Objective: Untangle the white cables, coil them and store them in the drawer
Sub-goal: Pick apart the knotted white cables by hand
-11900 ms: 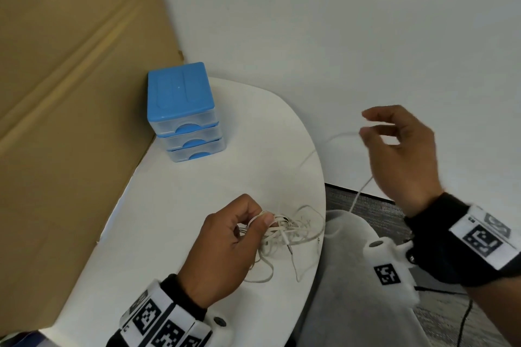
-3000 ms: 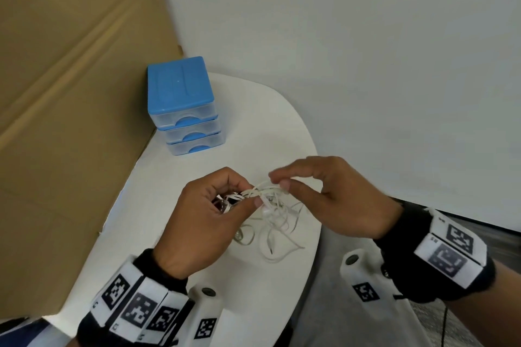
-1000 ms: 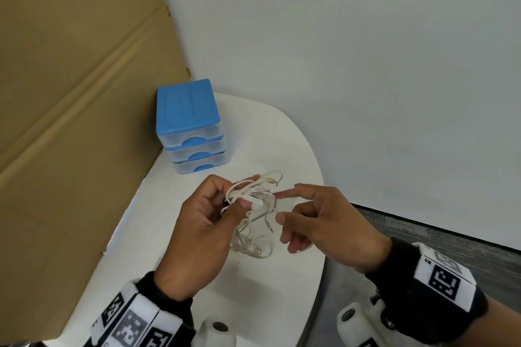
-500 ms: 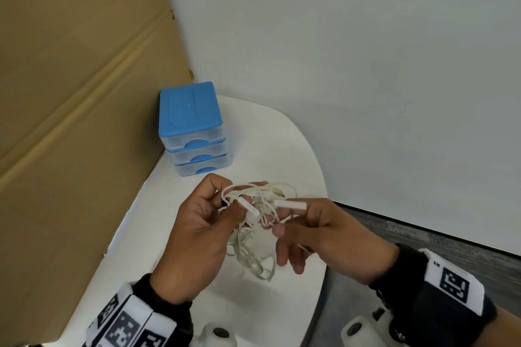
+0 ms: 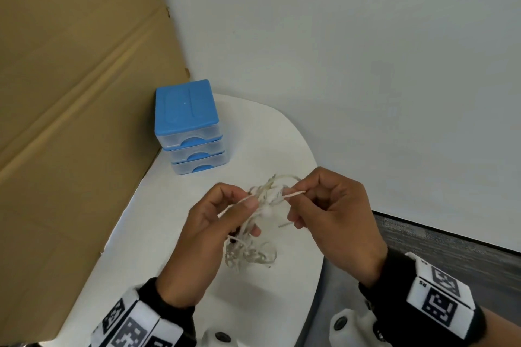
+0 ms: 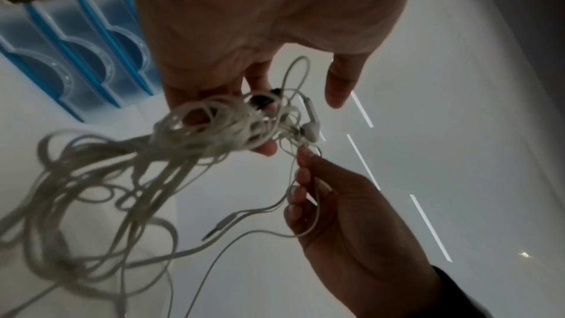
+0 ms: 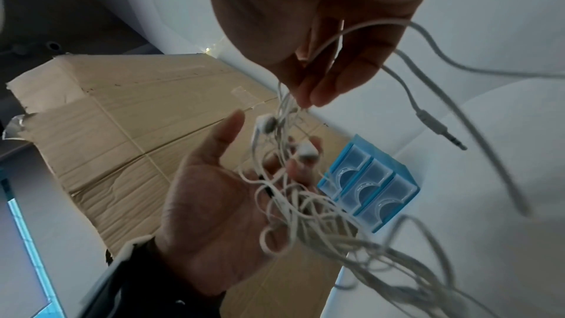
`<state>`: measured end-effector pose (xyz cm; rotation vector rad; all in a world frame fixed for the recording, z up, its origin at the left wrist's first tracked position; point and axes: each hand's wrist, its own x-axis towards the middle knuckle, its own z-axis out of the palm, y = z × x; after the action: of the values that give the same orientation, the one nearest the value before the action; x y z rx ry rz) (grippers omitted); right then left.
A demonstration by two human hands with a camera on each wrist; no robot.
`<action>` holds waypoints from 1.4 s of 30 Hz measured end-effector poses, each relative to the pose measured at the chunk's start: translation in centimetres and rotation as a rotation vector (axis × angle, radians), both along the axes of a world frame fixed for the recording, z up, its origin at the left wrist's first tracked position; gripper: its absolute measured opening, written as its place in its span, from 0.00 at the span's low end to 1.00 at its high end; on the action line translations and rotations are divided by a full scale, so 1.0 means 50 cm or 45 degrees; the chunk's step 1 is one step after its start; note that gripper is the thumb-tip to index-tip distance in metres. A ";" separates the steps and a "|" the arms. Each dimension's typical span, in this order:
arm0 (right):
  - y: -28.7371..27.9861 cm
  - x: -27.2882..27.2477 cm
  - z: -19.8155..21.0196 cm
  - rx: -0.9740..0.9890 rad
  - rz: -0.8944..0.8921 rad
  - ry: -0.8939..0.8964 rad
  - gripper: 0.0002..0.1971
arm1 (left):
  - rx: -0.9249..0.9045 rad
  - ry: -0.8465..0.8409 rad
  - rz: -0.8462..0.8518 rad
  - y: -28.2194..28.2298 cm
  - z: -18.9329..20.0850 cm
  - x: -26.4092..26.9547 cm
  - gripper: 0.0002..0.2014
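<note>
A tangle of white earphone cables [image 5: 265, 197] hangs above the white table [image 5: 253, 149], its loose loops [image 5: 248, 253] drooping to the tabletop. My left hand [image 5: 248, 200] grips the bundle [image 6: 214, 125] between curled fingers and thumb. Just to the right, my right hand [image 5: 293, 193] pinches a thin strand [image 7: 293, 96] at the top of the tangle between thumb and fingertips. An earbud [image 6: 312, 129] and a jack plug [image 7: 440, 129] dangle free. The blue three-drawer unit [image 5: 191, 127] stands at the table's back left with all drawers closed.
A large cardboard sheet [image 5: 70, 121] leans along the table's left side. A white wall [image 5: 366, 65] rises behind. The table's curved right edge [image 5: 315, 234] drops off to grey floor [image 5: 451, 256].
My right hand has shifted its pinch to a strand near the top of the tangle and drawn it slightly right. The left hand keeps hold of the bundle.
</note>
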<state>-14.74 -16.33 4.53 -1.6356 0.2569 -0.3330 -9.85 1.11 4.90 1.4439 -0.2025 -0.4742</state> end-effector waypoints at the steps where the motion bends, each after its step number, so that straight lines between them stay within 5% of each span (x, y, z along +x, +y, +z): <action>1: 0.002 -0.001 0.002 -0.001 -0.009 -0.021 0.07 | 0.051 0.035 -0.011 -0.006 -0.003 -0.005 0.22; 5: 0.004 0.000 0.000 -0.052 0.015 -0.005 0.06 | 0.201 -0.034 0.014 -0.016 -0.012 -0.012 0.15; 11: 0.000 -0.001 0.010 0.004 0.226 0.112 0.06 | 0.125 -0.190 0.097 -0.001 0.003 0.000 0.04; 15: -0.002 0.002 0.014 0.119 0.300 0.099 0.11 | 0.105 -0.212 0.078 0.005 0.007 0.006 0.06; 23: -0.008 0.005 -0.002 -0.133 0.185 0.011 0.02 | 0.128 -0.304 0.087 0.001 0.009 -0.004 0.08; 27: -0.014 0.004 0.005 -0.186 0.159 0.012 0.11 | 0.173 -0.369 0.069 0.002 0.010 -0.005 0.11; 33: -0.021 0.014 0.006 0.076 0.403 0.065 0.08 | 0.171 -0.392 0.046 0.004 0.007 -0.005 0.15; 42: -0.027 0.013 0.013 -0.053 0.500 0.167 0.07 | 0.046 -0.257 -0.035 0.003 0.002 -0.003 0.10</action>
<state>-14.08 -17.69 5.20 -1.7086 0.0234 0.0675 -9.98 1.26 5.00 1.5261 -0.3770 -0.3554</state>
